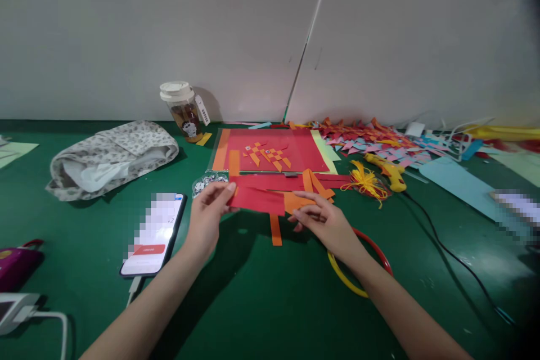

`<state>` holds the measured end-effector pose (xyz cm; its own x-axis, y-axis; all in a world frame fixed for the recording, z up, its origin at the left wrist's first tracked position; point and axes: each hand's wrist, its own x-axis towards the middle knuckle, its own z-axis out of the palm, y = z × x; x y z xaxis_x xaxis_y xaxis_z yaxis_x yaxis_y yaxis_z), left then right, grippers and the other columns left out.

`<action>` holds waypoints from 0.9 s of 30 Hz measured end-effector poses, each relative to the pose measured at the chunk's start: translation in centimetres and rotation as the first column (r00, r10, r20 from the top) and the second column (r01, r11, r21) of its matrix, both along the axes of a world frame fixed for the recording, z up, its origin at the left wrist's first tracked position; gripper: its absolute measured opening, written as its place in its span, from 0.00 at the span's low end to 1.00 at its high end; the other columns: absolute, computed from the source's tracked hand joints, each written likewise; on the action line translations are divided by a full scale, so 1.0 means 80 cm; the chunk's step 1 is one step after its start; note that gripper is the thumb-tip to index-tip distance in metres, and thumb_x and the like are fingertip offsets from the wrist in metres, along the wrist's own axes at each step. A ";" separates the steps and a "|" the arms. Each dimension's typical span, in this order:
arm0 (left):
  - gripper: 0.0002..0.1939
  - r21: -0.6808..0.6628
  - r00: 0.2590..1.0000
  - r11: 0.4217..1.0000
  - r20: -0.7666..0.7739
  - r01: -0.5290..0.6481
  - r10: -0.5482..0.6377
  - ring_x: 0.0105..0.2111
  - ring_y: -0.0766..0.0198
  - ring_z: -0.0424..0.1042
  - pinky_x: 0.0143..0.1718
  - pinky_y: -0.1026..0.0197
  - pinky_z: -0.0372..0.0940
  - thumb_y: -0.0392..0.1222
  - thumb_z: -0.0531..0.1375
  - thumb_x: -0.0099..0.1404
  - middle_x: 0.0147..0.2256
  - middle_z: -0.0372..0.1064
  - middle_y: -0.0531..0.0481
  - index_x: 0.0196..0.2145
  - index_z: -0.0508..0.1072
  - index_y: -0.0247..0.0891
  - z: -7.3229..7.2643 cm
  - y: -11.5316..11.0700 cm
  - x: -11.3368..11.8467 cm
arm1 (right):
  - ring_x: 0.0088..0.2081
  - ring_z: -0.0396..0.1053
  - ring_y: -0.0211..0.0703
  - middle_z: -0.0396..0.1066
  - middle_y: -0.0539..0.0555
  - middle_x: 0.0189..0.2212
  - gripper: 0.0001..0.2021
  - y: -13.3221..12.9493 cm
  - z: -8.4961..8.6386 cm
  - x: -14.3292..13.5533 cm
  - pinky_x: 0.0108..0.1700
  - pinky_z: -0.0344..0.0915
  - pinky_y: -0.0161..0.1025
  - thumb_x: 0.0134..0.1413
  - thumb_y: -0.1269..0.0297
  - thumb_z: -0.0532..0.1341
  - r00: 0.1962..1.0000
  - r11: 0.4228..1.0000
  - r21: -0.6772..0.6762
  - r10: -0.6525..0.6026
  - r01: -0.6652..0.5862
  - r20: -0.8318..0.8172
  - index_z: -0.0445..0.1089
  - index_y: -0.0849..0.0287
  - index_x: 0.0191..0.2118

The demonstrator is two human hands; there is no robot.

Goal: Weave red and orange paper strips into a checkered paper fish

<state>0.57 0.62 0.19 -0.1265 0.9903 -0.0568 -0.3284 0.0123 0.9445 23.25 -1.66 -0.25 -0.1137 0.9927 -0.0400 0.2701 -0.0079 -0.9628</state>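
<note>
A wide red paper strip (259, 200) is held above the table, with orange paper strips joined to or crossing it. My left hand (210, 208) pinches its left end between thumb and fingers, where an orange strip (234, 163) stands up. At the other end, an orange strip (298, 201) extends from the red paper, and my right hand (323, 218) closes its fingers on it. Another orange strip (275, 230) hangs below the red one. Behind lie long red strips (291, 181) and a folded orange strip (316, 183).
A red sheet (295, 146) bears woven paper fish (270, 153). Rightward are a yellow glue gun (390, 171), yellow tassel (366, 181), paper scrap pile (371, 135) and a ring (346, 281) under my right wrist. Leftward are a phone (154, 230), cup (183, 112) and patterned cloth bag (113, 160).
</note>
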 end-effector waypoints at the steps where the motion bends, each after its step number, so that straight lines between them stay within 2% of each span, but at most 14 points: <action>1: 0.09 0.004 0.998 0.999 0.048 -0.043 0.043 0.26 0.72 0.65 0.25 0.71 0.64 0.44 0.66 0.52 0.27 0.64 0.56 0.29 0.73 0.38 0.001 0.002 -0.003 | 0.28 0.73 0.42 0.75 0.52 0.28 0.19 -0.001 -0.001 -0.001 0.36 0.69 0.42 0.54 0.58 0.58 1.000 1.000 0.021 -0.017 0.017 0.021 0.62 0.58 0.50; 4: 0.09 -0.006 0.986 0.995 0.135 -0.101 0.101 0.27 0.72 0.65 0.23 0.72 0.64 0.43 0.67 0.51 0.29 0.64 0.55 0.28 0.72 0.38 0.001 0.007 -0.007 | 0.34 0.74 0.45 0.76 0.54 0.30 0.13 -0.006 -0.002 -0.005 0.40 0.68 0.44 0.56 0.58 0.56 0.980 0.987 0.159 -0.032 0.001 0.194 0.66 0.57 0.45; 7: 0.09 -0.021 0.990 0.998 0.126 -0.062 0.064 0.28 0.72 0.65 0.23 0.72 0.64 0.43 0.67 0.51 0.29 0.64 0.55 0.28 0.73 0.38 -0.003 0.007 -0.004 | 0.40 0.71 0.48 0.75 0.55 0.36 0.11 -0.011 -0.005 -0.012 0.45 0.65 0.48 0.56 0.61 0.57 0.873 0.922 0.327 0.023 -0.207 0.488 0.68 0.55 0.44; 9: 0.09 -0.033 0.996 0.999 0.081 -0.028 0.031 0.26 0.72 0.65 0.24 0.71 0.65 0.43 0.66 0.51 0.28 0.64 0.55 0.28 0.73 0.37 -0.005 0.005 0.000 | 0.42 0.70 0.51 0.74 0.57 0.38 0.10 -0.012 -0.006 -0.015 0.48 0.61 0.53 0.56 0.62 0.56 0.777 0.865 0.366 0.043 -0.343 0.628 0.70 0.55 0.42; 10: 0.09 -0.038 0.999 0.999 0.051 -0.008 0.010 0.26 0.72 0.64 0.24 0.71 0.65 0.44 0.66 0.52 0.27 0.64 0.56 0.28 0.72 0.37 -0.006 0.003 0.003 | 0.42 0.69 0.53 0.74 0.58 0.38 0.10 -0.011 -0.006 -0.016 0.50 0.59 0.55 0.56 0.62 0.55 0.750 0.852 0.368 0.042 -0.371 0.660 0.70 0.56 0.41; 11: 0.09 -0.039 1.000 0.999 0.019 0.015 -0.014 0.25 0.72 0.64 0.24 0.71 0.65 0.44 0.66 0.52 0.26 0.63 0.56 0.28 0.72 0.37 -0.007 0.001 0.005 | 0.42 0.69 0.54 0.74 0.58 0.37 0.09 -0.010 -0.006 -0.015 0.51 0.58 0.57 0.56 0.62 0.55 0.753 0.858 0.372 0.025 -0.353 0.658 0.71 0.56 0.39; 13: 0.09 -0.034 0.996 0.997 -0.044 0.073 -0.074 0.23 0.72 0.64 0.23 0.71 0.65 0.45 0.65 0.53 0.24 0.63 0.56 0.28 0.72 0.37 -0.008 -0.003 0.011 | 0.42 0.69 0.53 0.73 0.58 0.37 0.11 -0.008 -0.005 -0.012 0.50 0.59 0.55 0.58 0.60 0.52 0.839 0.915 0.361 -0.046 -0.182 0.541 0.69 0.55 0.40; 15: 0.09 -0.027 0.987 0.991 -0.094 0.131 -0.133 0.23 0.71 0.64 0.22 0.70 0.65 0.45 0.65 0.53 0.23 0.63 0.56 0.27 0.71 0.37 -0.010 -0.008 0.016 | 0.44 0.69 0.50 0.72 0.57 0.39 0.15 -0.006 -0.002 -0.008 0.47 0.63 0.50 0.61 0.56 0.47 0.948 0.957 0.287 -0.134 0.047 0.290 0.65 0.53 0.46; 16: 0.10 -0.022 0.981 0.987 -0.114 0.157 -0.158 0.23 0.71 0.64 0.22 0.70 0.65 0.45 0.65 0.53 0.23 0.64 0.56 0.27 0.71 0.37 -0.011 -0.009 0.019 | 0.45 0.69 0.48 0.72 0.57 0.41 0.16 -0.005 0.000 -0.007 0.45 0.65 0.47 0.62 0.54 0.45 0.975 0.964 0.235 -0.162 0.124 0.150 0.62 0.53 0.49; 18: 0.10 -0.014 0.969 0.980 -0.151 0.197 -0.197 0.23 0.70 0.65 0.22 0.69 0.65 0.45 0.64 0.54 0.23 0.65 0.55 0.26 0.71 0.36 -0.013 -0.012 0.023 | 0.46 0.69 0.47 0.71 0.58 0.43 0.17 -0.005 0.003 -0.005 0.44 0.66 0.45 0.58 0.52 0.51 0.987 0.972 0.171 -0.155 0.159 -0.033 0.59 0.53 0.50; 20: 0.10 -0.006 0.958 0.975 -0.183 0.223 -0.221 0.23 0.70 0.65 0.22 0.69 0.65 0.45 0.63 0.55 0.23 0.65 0.54 0.26 0.71 0.36 -0.015 -0.012 0.025 | 0.44 0.70 0.47 0.72 0.57 0.41 0.23 -0.005 0.003 -0.005 0.43 0.66 0.44 0.49 0.53 0.61 0.989 0.975 0.170 -0.142 0.146 -0.038 0.59 0.53 0.50; 22: 0.09 -0.006 0.952 0.972 -0.201 0.234 -0.231 0.22 0.71 0.65 0.22 0.69 0.65 0.45 0.63 0.56 0.23 0.65 0.55 0.26 0.71 0.36 -0.017 -0.012 0.025 | 0.39 0.71 0.46 0.72 0.54 0.35 0.26 -0.007 0.002 -0.006 0.40 0.67 0.43 0.43 0.56 0.66 0.983 0.969 0.182 -0.180 0.170 0.042 0.60 0.54 0.49; 24: 0.09 -0.013 0.950 0.972 -0.206 0.237 -0.234 0.22 0.71 0.65 0.22 0.69 0.65 0.45 0.63 0.56 0.23 0.64 0.55 0.27 0.71 0.36 -0.020 -0.011 0.025 | 0.35 0.71 0.45 0.72 0.52 0.30 0.24 -0.009 0.002 -0.008 0.37 0.67 0.42 0.44 0.55 0.66 0.972 0.961 0.193 -0.217 0.196 0.094 0.62 0.55 0.47; 27: 0.10 -0.032 0.952 0.972 -0.195 0.232 -0.234 0.23 0.71 0.66 0.22 0.70 0.65 0.45 0.64 0.55 0.24 0.65 0.55 0.27 0.71 0.36 -0.021 -0.011 0.026 | 0.32 0.71 0.44 0.73 0.52 0.29 0.19 -0.011 0.003 -0.009 0.35 0.67 0.41 0.46 0.55 0.64 0.965 0.958 0.209 -0.226 0.195 0.134 0.64 0.56 0.44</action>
<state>2.63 -0.27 -1.52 0.0984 0.9932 -0.0627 -0.1239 0.0747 0.9895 22.50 -2.51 0.02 0.0912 0.9839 0.1539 0.4286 0.1008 -0.8979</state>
